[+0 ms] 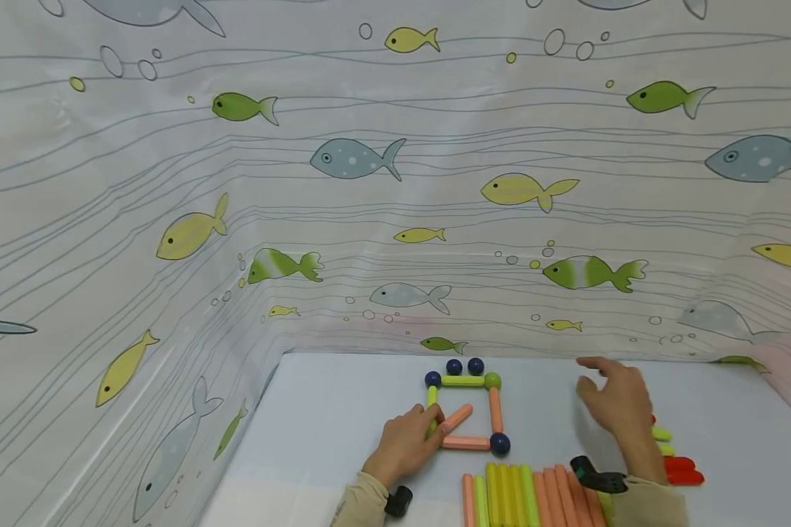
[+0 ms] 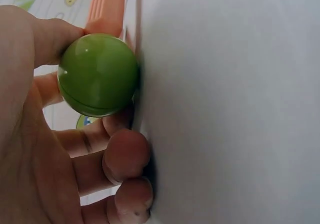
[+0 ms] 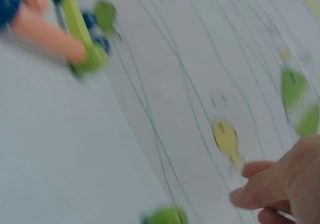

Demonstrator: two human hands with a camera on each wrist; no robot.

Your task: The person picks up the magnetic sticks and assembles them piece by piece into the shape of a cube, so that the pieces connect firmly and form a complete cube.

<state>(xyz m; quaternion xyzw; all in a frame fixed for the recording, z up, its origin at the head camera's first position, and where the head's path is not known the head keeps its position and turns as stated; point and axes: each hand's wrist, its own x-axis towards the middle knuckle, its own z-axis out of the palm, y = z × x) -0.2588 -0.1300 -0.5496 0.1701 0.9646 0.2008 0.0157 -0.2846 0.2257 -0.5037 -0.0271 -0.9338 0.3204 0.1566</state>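
My left hand (image 1: 405,443) is at the near left corner of a four-sided frame of sticks and balls lying on the white table. In the left wrist view its thumb and fingers hold a green ball (image 2: 97,75), with an orange stick (image 2: 106,9) beyond it. The frame has a yellow-green stick (image 1: 463,381) at the back, orange sticks (image 1: 496,410) at the right and front, dark blue balls (image 1: 499,444) and another green ball (image 1: 493,380). A loose-looking orange stick (image 1: 458,417) slants inside. Above the table's right part, my right hand (image 1: 619,399) hovers, thumb and fingers apart, holding nothing visible.
Two dark blue balls (image 1: 464,367) sit behind the frame. A row of yellow, green and orange sticks (image 1: 514,494) lies in front; red sticks (image 1: 682,472) lie partly behind my right forearm. A fish-patterned curtain (image 1: 474,256) borders the table.
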